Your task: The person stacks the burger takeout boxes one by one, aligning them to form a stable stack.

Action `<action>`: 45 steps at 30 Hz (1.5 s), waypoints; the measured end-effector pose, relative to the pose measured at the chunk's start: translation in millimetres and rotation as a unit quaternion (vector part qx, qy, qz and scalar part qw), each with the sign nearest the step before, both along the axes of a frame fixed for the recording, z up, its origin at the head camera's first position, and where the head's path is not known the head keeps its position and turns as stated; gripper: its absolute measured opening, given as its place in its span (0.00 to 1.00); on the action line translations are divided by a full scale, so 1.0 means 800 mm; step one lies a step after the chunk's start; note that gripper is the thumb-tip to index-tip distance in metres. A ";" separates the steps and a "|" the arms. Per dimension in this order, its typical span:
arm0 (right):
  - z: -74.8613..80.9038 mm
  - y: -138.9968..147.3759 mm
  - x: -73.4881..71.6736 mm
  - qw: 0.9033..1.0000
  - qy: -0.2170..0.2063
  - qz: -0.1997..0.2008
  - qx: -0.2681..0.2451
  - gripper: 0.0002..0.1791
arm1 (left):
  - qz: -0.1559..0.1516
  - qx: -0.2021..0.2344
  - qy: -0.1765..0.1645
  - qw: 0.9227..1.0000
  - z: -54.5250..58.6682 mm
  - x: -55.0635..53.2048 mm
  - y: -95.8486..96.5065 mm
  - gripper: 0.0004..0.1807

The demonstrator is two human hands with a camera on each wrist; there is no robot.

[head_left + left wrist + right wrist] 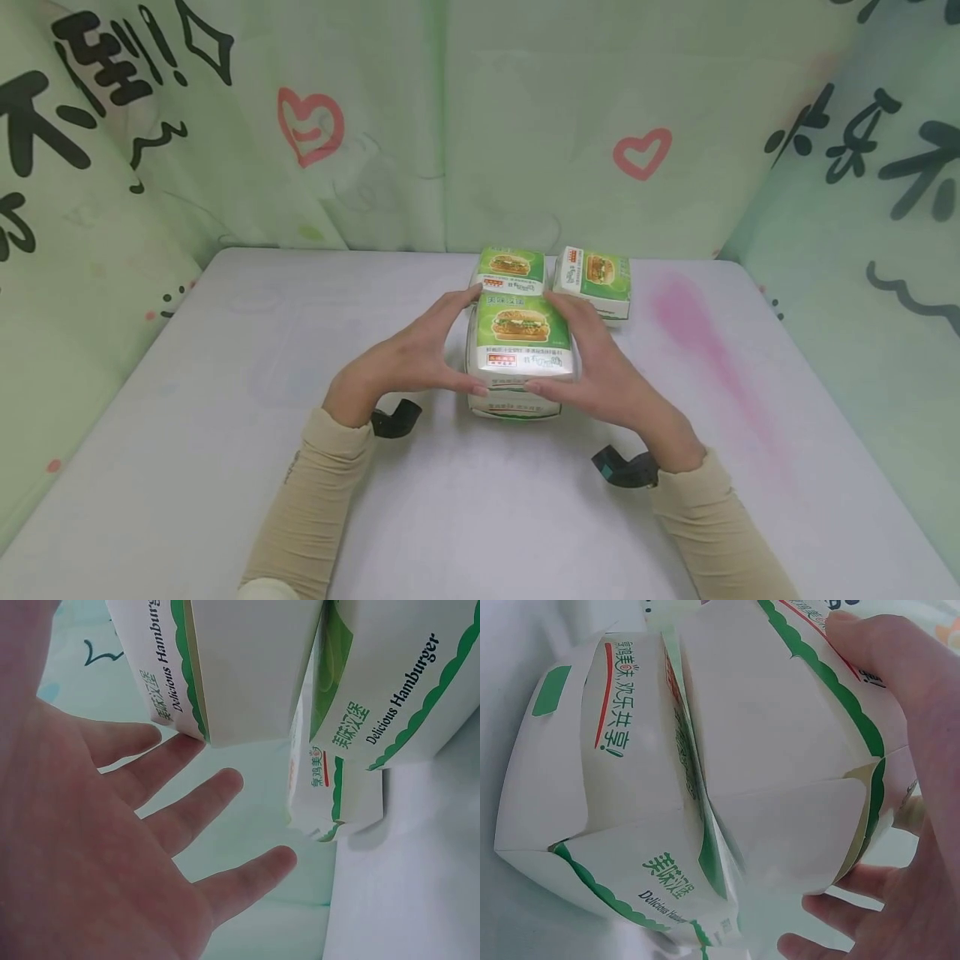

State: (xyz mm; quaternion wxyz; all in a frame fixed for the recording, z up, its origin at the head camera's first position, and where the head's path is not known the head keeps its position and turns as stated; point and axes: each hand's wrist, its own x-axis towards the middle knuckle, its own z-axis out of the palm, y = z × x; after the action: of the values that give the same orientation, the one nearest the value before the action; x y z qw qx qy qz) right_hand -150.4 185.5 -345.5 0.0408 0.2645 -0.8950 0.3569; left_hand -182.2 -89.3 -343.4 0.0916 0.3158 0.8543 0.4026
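Observation:
Both hands hold a green-and-white hamburger box (522, 325) by its sides, over a second hamburger box (516, 407) on the table. My left hand (412, 354) has its thumb at the near left corner and its index finger toward the back. In the left wrist view, two fingertips meet the edge of the held box (247, 667) and the other fingers spread out straight. My right hand (607, 367) lays its thumb on the front and its index finger near the back right corner. A narrow gap shows between the held box (772, 705) and the lower box (630, 772).
Another hamburger box (512, 263) stands directly behind the stack. To its right is one more hamburger box (596, 279), turned sideways. The white table (337, 517) has a pink stain at right, and green printed cloth (525, 108) hangs around the back and sides.

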 end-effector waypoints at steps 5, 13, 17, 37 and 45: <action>0.001 0.000 0.000 1.000 0.000 0.003 0.002 0.59 | -0.002 0.000 0.001 1.000 0.000 0.002 0.001 0.67; 0.001 0.001 0.000 1.000 -0.006 0.010 0.004 0.59 | -0.003 0.003 0.002 1.000 0.000 0.002 0.002 0.66; 0.000 0.003 -0.002 1.000 -0.003 0.015 0.004 0.59 | -0.001 0.003 0.001 1.000 -0.002 0.002 0.002 0.65; -0.001 0.011 -0.002 0.999 -0.027 0.017 0.010 0.59 | 0.006 -0.014 0.007 1.000 -0.001 0.001 0.003 0.63; 0.005 0.024 -0.006 0.999 -0.045 -0.004 0.018 0.56 | 0.007 -0.018 0.011 1.000 -0.002 0.001 0.003 0.63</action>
State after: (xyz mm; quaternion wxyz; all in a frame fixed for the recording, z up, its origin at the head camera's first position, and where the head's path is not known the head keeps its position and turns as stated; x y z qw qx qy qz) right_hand -155.0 204.6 -341.3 -0.0029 0.2449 -0.9035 0.3518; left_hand -181.2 -87.1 -344.7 0.0853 0.3127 0.8642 0.3848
